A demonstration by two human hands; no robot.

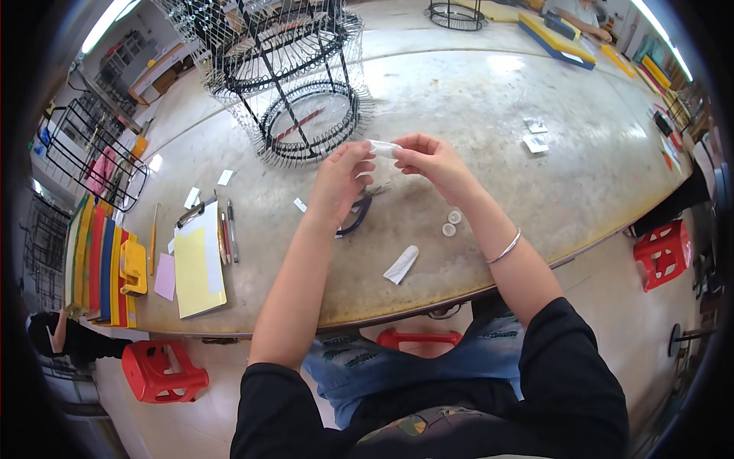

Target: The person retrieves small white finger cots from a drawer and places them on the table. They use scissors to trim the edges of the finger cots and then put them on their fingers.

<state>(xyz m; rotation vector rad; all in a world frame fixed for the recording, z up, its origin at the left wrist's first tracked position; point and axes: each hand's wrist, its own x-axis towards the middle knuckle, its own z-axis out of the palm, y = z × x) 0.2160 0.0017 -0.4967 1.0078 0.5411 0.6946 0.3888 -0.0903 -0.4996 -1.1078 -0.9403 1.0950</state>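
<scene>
White and soft-looking, a small roll (384, 148) sits in the upper centre of the frame, stretched between both hands. The left hand (341, 174) pinches its left end between thumb and fingertips, the other fingers curled; the right hand (437, 162) nips its right end between thumb and forefinger. Just below the left hand lie dark-blue-handled scissors (354, 222), partly hidden by the wrist. Lower, at the centre of the frame, a second white roll (401, 265) rests on the grey table (474, 99), with two small round white pieces (451, 223) near the right forearm. Behind the hands, at the upper left, stands a black wire frame (284, 96) hung with clear strands. Left of centre are a clipboard (200, 268) with yellow paper, pens (232, 237) along its right side, and a pink sheet (165, 277) on its left. Farther left, a yellow tape dispenser (133, 268) stands beside coloured folders (97, 256). Red stools show at the lower left (163, 372), lower centre and right edge of the frame.
</scene>
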